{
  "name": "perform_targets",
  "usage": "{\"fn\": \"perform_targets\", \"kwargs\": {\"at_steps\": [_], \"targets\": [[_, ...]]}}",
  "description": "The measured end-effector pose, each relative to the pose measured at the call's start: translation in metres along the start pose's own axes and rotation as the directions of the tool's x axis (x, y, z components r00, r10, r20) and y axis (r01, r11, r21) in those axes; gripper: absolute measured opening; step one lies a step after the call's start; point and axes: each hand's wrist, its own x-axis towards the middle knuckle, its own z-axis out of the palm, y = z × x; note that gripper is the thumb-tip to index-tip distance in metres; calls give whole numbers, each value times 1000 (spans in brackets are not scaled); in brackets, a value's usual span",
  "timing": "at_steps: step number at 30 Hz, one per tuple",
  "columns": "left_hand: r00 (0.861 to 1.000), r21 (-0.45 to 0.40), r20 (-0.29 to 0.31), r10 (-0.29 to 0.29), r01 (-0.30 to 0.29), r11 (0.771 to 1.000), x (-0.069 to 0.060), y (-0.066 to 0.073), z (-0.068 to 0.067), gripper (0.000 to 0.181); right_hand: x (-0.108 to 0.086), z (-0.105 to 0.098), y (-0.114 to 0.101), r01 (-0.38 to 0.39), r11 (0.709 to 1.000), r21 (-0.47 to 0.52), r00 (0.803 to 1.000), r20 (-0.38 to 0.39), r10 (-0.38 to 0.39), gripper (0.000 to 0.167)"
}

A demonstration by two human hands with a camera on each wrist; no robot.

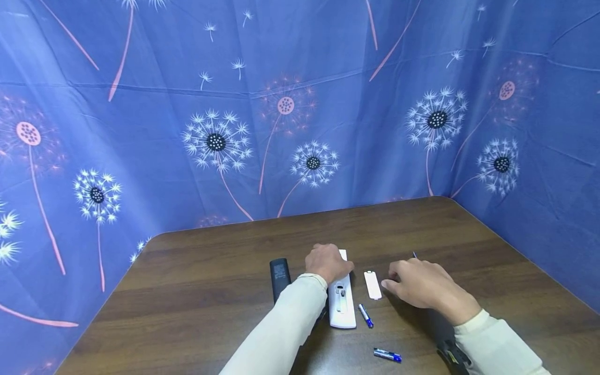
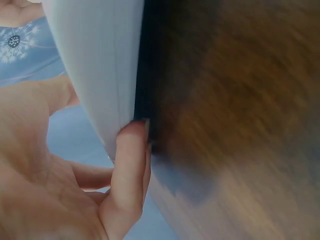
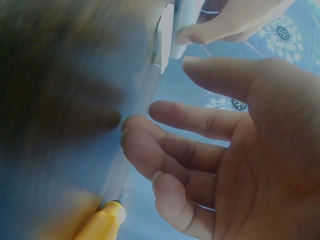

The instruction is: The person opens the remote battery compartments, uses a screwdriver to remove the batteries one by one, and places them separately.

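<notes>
A white remote (image 1: 342, 312) lies with its open battery compartment facing up. My left hand (image 1: 326, 262) grips its far end; in the left wrist view, the fingers (image 2: 131, 165) curl against the edge of the white remote (image 2: 100, 55). To the right of the remote is a white battery cover (image 1: 373, 285). Beside that cover, my right hand (image 1: 424, 285) hovers low over the table with loosely bent fingers, holding nothing; the right wrist view shows the hand (image 3: 225, 145) empty. One battery (image 1: 365, 316) lies next to the remote, another battery (image 1: 387, 355) nearer the front.
A black remote (image 1: 280, 278) lies left of the white one, partly behind my left sleeve. The wooden table (image 1: 187, 291) ends at a blue dandelion-print curtain (image 1: 267, 130). A yellow object (image 3: 102, 222) shows low in the right wrist view. A thin blue tip (image 1: 414, 254) shows beyond my right hand.
</notes>
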Motion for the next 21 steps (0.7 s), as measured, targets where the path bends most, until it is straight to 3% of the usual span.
{"fn": "perform_targets", "kwargs": {"at_steps": [9,15,21], "targets": [[999,-57,28,-23,25,998,1,-1,0,51,1,0,0,-9,1000,-18,1000,14,9,29],[997,-143,70,-46,56,988,3,-6,-6,41,3,0,-1,6,1000,-24,1000,9,-5,30],[999,-124,41,3,2,992,3,-12,-18,39,3,0,0,11,999,-36,1000,15,-10,29]]}}
